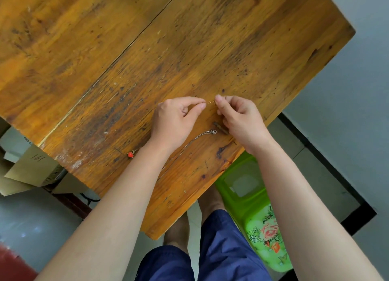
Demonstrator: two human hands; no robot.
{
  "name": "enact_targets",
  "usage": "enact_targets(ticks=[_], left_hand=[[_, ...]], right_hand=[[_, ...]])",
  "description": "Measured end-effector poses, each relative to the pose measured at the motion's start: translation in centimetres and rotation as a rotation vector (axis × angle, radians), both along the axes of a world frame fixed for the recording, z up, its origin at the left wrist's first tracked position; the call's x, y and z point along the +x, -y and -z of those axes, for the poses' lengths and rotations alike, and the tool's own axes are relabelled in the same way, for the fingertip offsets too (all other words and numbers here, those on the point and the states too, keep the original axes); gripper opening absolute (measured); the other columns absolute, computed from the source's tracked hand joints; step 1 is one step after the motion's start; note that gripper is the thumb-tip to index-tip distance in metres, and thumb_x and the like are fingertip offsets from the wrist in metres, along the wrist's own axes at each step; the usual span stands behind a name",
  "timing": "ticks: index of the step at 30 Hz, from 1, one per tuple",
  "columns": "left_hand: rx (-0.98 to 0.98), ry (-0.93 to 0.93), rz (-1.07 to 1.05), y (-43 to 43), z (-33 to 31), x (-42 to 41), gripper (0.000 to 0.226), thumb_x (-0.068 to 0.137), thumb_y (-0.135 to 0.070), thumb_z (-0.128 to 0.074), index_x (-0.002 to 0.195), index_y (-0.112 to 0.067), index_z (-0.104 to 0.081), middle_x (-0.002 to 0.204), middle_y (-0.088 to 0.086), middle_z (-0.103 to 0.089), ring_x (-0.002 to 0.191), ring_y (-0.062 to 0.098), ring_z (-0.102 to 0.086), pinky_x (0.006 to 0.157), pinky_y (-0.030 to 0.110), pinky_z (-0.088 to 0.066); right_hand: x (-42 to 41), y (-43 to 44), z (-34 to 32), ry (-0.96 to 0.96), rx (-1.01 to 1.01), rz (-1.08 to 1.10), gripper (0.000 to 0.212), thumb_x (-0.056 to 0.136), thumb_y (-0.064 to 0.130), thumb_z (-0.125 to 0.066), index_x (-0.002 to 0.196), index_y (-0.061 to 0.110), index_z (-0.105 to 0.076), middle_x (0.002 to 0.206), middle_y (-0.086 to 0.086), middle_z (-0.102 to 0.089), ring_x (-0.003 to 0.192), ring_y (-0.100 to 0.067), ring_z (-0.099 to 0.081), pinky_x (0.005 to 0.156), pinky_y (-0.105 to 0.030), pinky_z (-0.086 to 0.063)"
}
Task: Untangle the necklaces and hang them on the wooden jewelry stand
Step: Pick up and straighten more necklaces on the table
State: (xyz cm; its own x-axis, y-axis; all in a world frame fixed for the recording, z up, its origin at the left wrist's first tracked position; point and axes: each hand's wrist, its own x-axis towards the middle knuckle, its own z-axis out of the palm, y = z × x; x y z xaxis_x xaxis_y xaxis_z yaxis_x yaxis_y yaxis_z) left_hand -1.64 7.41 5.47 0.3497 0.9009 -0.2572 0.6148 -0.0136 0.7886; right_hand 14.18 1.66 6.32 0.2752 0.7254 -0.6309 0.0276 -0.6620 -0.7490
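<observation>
Cardboard box (pixel 33 165): handwritten marks, roughly "161". Pale box (pixel 14 136) behind it: small print "PICO 4", cut off.

Soft, even light fell brightly on the table (pixel 189 38), casting barely any shadow. The wide lens bowed its edges, and the lower-left corner looked blurred.

L hand (pixel 175 120) & R hand (pixel 240 120) close together, fingers (pixel 199 106) pinching chain (pixel 211 101) btwn them.

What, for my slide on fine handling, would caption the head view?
Left hand and right hand pinch a gold chain over a wooden table; a silver necklace and red pendant lie nearby.
</observation>
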Motion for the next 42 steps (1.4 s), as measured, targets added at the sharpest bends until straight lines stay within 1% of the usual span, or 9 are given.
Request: enact_targets(ticks=[2, 5, 13, 15, 18, 20, 26, 36, 42], left_hand=[[0.000, 0.013, -0.029, 0.0, -0.1, -0.3, 0.018, 0.089, -0.037, -0.066, 0.099, -0.027, -0.078, 0.041, -0.005, -0.032, 0.044, 0.013, -0.032, 0.051, 0.025, -0.031], [0.001, 0.016, -0.042, 0.1, -0.4, -0.6, 0.016, 0.089, -0.036, -0.066, 0.097, -0.027, -0.077, 0.043, -0.005, -0.029, 0.045, 0.012, -0.031, 0.052, 0.026, -0.032], [-0.012, 0.049, -0.084, -0.3, -0.8, -0.9, 0.016, 0.091, -0.035, -0.064, 0.092, -0.024, -0.075, 0.051, -0.005, -0.030, 0.049, 0.014, -0.033, 0.053, 0.032, -0.040], [-0.020, 0.052, -0.101, -0.5, -0.8, -1.0, 0.013, 0.092, -0.033, -0.065, 0.090, -0.024, -0.074, 0.051, -0.004, -0.030, 0.047, 0.008, -0.031, 0.051, 0.025, -0.034], [-0.041, 0.002, -0.101, -0.8, -0.6, -1.5, 0.010, 0.092, -0.028, -0.065, 0.089, -0.023, -0.074, 0.048, -0.008, -0.029, 0.044, 0.007, -0.034, 0.052, 0.014, -0.033], [-0.045, -0.061, -0.112, -1.0, -0.2, -1.9, 0.009, 0.091, -0.028, -0.066, 0.087, -0.025, -0.073, 0.046, -0.007, -0.030, 0.044, 0.008, -0.035, 0.058, 0.023, -0.042], [-0.059, -0.132, -0.137, -1.4, -0.1, -2.3, 0.013, 0.090, -0.030, -0.065, 0.088, -0.021, -0.075, 0.041, -0.006, -0.033, 0.040, 0.010, -0.036, 0.078, 0.035, -0.055], [-0.060, -0.151, -0.163, -1.5, -0.4, -3.2, 0.011, 0.090, -0.029, -0.065, 0.088, -0.023, -0.074, 0.043, -0.006, -0.033, 0.040, 0.011, -0.035, 0.076, 0.032, -0.055], [-0.038, -0.106, -0.159, -1.5, -0.6, -3.8, 0.009, 0.091, -0.029, -0.065, 0.088, -0.026, -0.073, 0.047, -0.006, -0.029, 0.044, 0.011, -0.034, 0.072, 0.023, -0.049]], right_hand=[[-0.1, -0.1, 0.2, 0.117, 0.030, -0.043, 0.027, 0.099, 0.042, -0.056, 0.076, 0.027, -0.058, 0.045, 0.018, -0.045, 0.042, -0.001, -0.039, 0.047, -0.014, -0.032], [-0.3, -0.2, 0.3, 0.145, 0.055, -0.064, 0.021, 0.100, 0.041, -0.056, 0.082, 0.030, -0.060, 0.060, 0.015, -0.053, 0.049, 0.000, -0.045, 0.053, -0.019, -0.038], [-1.3, -0.2, 0.3, 0.132, 0.108, -0.063, 0.017, 0.101, 0.031, -0.056, 0.100, 0.015, -0.060, 0.070, 0.005, -0.061, 0.050, 0.000, -0.056, 0.052, -0.015, -0.042], [-1.3, -0.2, 0.5, 0.138, 0.119, -0.047, 0.014, 0.100, 0.030, -0.058, 0.101, 0.016, -0.059, 0.076, 0.006, -0.062, 0.054, -0.004, -0.058, 0.053, -0.017, -0.046], [-1.0, 0.2, 1.3, 0.361, 0.176, -0.143, 0.017, 0.097, 0.029, -0.062, 0.111, 0.020, -0.060, 0.097, 0.007, -0.062, 0.069, -0.008, -0.060, 0.066, -0.024, -0.052], [-0.9, 0.5, 1.7, 0.531, 0.203, -0.232, 0.023, 0.095, 0.029, -0.064, 0.117, 0.022, -0.063, 0.104, 0.006, -0.060, 0.075, -0.006, -0.056, 0.074, -0.029, -0.053], [-1.6, 0.2, 1.9, 0.664, 0.262, -0.329, 0.026, 0.093, 0.033, -0.066, 0.118, 0.027, -0.070, 0.102, 0.005, -0.055, 0.073, -0.007, -0.052, 0.066, -0.031, -0.052], [-3.9, -1.9, 2.5, 0.734, 0.369, -0.459, 0.024, 0.090, 0.039, -0.068, 0.113, 0.033, -0.074, 0.093, 0.005, -0.055, 0.066, -0.005, -0.047, 0.052, -0.024, -0.042], [-4.0, -2.4, 2.5, 0.754, 0.386, -0.481, 0.018, 0.094, 0.039, -0.064, 0.106, 0.030, -0.075, 0.089, 0.004, -0.057, 0.069, -0.015, -0.060, 0.049, -0.027, -0.044]])
